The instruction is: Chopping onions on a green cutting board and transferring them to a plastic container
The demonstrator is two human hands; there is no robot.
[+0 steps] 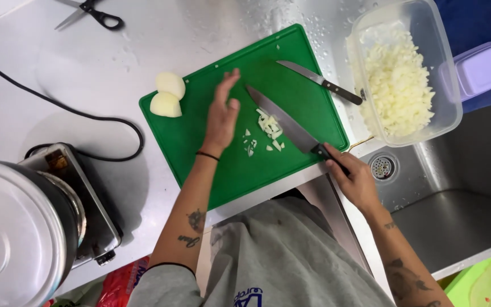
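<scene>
A green cutting board lies on the steel counter. My right hand grips the black handle of a large chef's knife, whose blade rests flat over the board beside a small pile of chopped onion. My left hand hovers over the board just left of the blade, fingers extended and slightly apart, holding nothing. Two peeled onion halves sit at the board's far left corner. A second, smaller knife lies on the board's far right side.
A clear plastic tub of chopped onion stands right of the board, above a steel sink with a drain. Scissors lie at the far counter edge. A large steel pot on a burner and a black cable are at left.
</scene>
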